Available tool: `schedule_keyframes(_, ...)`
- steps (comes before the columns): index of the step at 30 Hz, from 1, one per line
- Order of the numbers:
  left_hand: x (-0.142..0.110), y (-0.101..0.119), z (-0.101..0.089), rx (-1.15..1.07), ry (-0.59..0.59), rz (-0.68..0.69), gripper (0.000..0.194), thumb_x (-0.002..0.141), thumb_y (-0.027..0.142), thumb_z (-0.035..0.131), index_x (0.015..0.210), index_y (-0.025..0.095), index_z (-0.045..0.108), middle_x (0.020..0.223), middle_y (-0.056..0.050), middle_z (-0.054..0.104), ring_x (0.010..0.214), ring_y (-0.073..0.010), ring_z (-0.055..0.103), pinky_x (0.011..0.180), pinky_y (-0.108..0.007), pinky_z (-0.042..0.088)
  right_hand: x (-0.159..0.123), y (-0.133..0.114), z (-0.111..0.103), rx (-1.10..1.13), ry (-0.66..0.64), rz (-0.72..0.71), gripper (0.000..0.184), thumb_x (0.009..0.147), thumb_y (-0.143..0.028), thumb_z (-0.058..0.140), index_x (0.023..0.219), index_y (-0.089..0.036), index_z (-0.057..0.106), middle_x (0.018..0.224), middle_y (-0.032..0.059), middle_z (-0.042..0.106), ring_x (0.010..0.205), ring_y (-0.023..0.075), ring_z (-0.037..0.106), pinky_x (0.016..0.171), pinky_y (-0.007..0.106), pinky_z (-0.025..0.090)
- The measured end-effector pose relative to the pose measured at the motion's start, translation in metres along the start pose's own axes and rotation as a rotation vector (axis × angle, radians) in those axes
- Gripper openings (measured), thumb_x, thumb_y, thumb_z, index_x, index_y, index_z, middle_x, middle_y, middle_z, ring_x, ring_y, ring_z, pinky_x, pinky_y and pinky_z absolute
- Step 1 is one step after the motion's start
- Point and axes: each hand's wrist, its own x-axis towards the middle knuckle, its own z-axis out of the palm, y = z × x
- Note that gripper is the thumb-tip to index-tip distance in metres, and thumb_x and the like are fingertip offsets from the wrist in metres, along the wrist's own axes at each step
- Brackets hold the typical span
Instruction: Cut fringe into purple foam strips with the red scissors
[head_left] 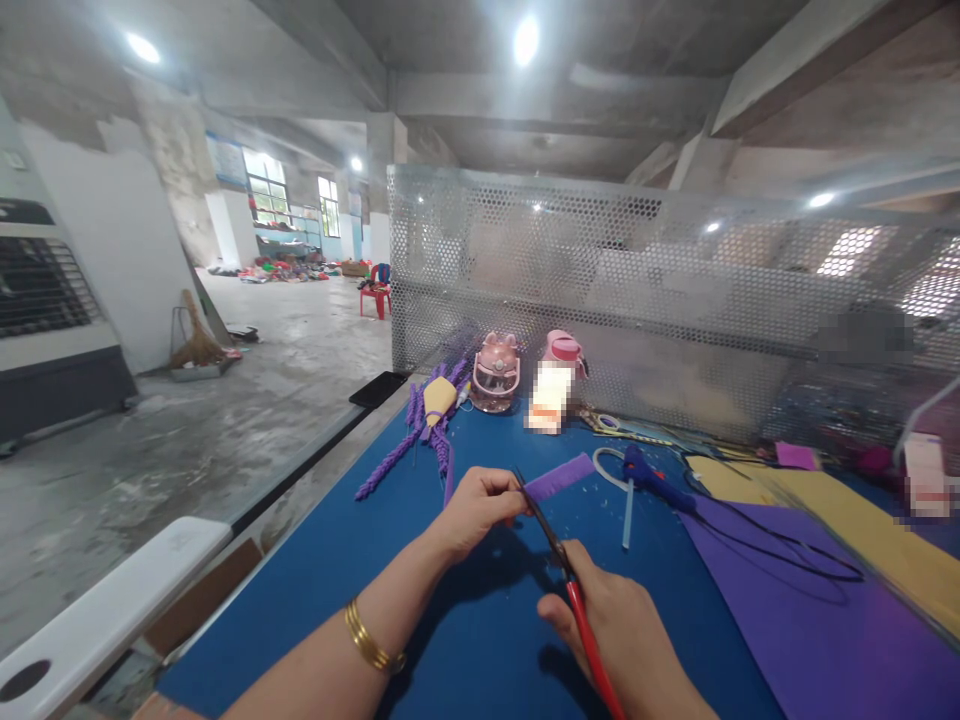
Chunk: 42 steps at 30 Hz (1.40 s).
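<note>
Looking down, I see a blue table (480,640) that fills the lower middle of the frame. At its far edge stands a perforated metal screen (660,300), which crosses the frame from the center to the right. Behind and to the left is a big room with a grey concrete floor (225,420), concrete beams and round ceiling lights. A red chair (377,292) stands far away, left of center, and a broom (196,340) leans near the white wall at the left.

On the table, near the screen, stand two pink bottles (496,372). Left of them lies a bundle of purple twisted stems (420,430). A blue glue gun (651,474) lies right of center, with its black cord running over a large purple sheet (810,620) in the lower right. Beside this sheet is a yellow sheet (862,520).

My left hand (476,508), in the center of the frame, pinches one end of a narrow purple strip (559,476). The strip is flat, pale violet, and it reaches up and to the right, above the table. My right hand (622,630), lower and right of center, is closed around the red handles of the scissors (559,560). The dark blades point up-left and meet the strip just beside my left fingers. How far the blades are open, I cannot tell.
</note>
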Motion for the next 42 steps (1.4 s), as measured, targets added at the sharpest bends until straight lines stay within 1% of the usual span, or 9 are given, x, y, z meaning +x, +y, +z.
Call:
schedule_keyframes(6,0.0019,-0.0057,-0.0026,-0.022,-0.018,-0.011,0.012,0.064,0.019,0.055,0.055,0.013,0.059,0.049,0.002,0.049,0.045,-0.0069,0.036,0.046,-0.022,0.023,0.0014,-0.0009,-0.0014,0.016,0.039,-0.018,0.063,0.087,-0.063,0.006,0.088,-0.017,0.049,0.038,-0.0040,0.052,0.034,0.0215,0.059,0.035,0.025,0.028)
schedule_keyframes(12,0.0021,-0.0049,-0.0031,-0.048,-0.036,-0.021,0.013,0.065,0.019,0.055,0.055,0.013,0.060,0.046,0.002,0.047,0.044,-0.0066,0.036,0.045,-0.022,0.021,0.0014,-0.0016,-0.0015,0.036,0.049,-0.014,0.063,0.087,-0.063,0.007,0.088,-0.017,0.050,0.039,-0.0031,0.053,0.034,0.0211,0.058,0.035,0.025,0.029)
schedule_keyframes(16,0.0016,-0.0038,-0.0034,-0.076,-0.041,-0.054,0.014,0.063,0.022,0.057,0.055,0.013,0.061,0.044,0.003,0.046,0.042,-0.0062,0.034,0.044,-0.021,0.021,0.0021,-0.0017,-0.0031,0.094,0.011,0.006,0.062,0.088,-0.063,0.009,0.090,-0.018,0.052,0.040,-0.0027,0.054,0.035,0.0205,0.057,0.035,0.023,0.029)
schedule_keyframes(21,0.0013,-0.0009,-0.0032,-0.088,-0.033,-0.127,0.013,0.060,0.025,0.058,0.055,0.013,0.061,0.043,0.003,0.047,0.041,-0.0063,0.035,0.043,-0.021,0.019,0.0018,-0.0010,-0.0046,0.168,-0.033,0.036,0.062,0.086,-0.066,0.011,0.089,-0.019,0.053,0.040,-0.0033,0.051,0.032,0.0181,0.052,0.035,0.022,0.027)
schedule_keyframes(27,0.0008,0.0005,-0.0034,-0.090,-0.039,-0.161,0.015,0.061,0.026,0.057,0.056,0.013,0.061,0.041,0.003,0.045,0.040,-0.0063,0.034,0.042,-0.021,0.018,-0.0016,0.0020,0.0015,0.293,-0.074,0.088,0.057,0.087,-0.065,0.015,0.088,-0.021,0.052,0.044,-0.0041,0.048,0.033,0.0150,0.044,0.036,0.021,0.023)
schedule_keyframes(31,0.0011,-0.0014,-0.0035,-0.101,-0.045,-0.152,0.015,0.062,0.026,0.057,0.056,0.013,0.060,0.042,0.003,0.045,0.041,-0.0062,0.035,0.042,-0.020,0.018,-0.0007,0.0021,0.0015,0.360,-0.085,0.099,0.056,0.087,-0.064,0.015,0.085,-0.021,0.051,0.045,-0.0047,0.047,0.035,0.0132,0.041,0.037,0.021,0.021)
schedule_keyframes(36,0.0011,-0.0017,-0.0028,-0.107,-0.046,-0.147,0.016,0.062,0.028,0.058,0.056,0.013,0.059,0.044,0.003,0.046,0.042,-0.0063,0.035,0.043,-0.020,0.018,0.0003,0.0016,-0.0008,0.396,-0.105,0.104,0.053,0.088,-0.062,0.016,0.083,-0.022,0.050,0.043,-0.0060,0.045,0.034,0.0123,0.040,0.038,0.020,0.022)
schedule_keyframes(39,0.0008,-0.0007,-0.0028,-0.105,-0.053,-0.149,0.017,0.063,0.028,0.058,0.057,0.013,0.060,0.043,0.004,0.045,0.041,-0.0060,0.033,0.043,-0.021,0.018,-0.0005,0.0027,0.0013,0.387,-0.110,0.108,0.052,0.089,-0.062,0.018,0.086,-0.022,0.050,0.045,-0.0054,0.047,0.035,0.0126,0.041,0.038,0.020,0.023)
schedule_keyframes(42,0.0007,-0.0002,-0.0030,-0.103,-0.055,-0.143,0.016,0.063,0.028,0.057,0.057,0.013,0.060,0.042,0.004,0.045,0.041,-0.0059,0.033,0.042,-0.021,0.018,-0.0013,0.0041,0.0041,0.335,-0.101,0.112,0.055,0.088,-0.063,0.017,0.090,-0.021,0.051,0.045,-0.0048,0.047,0.035,0.0142,0.043,0.038,0.021,0.023)
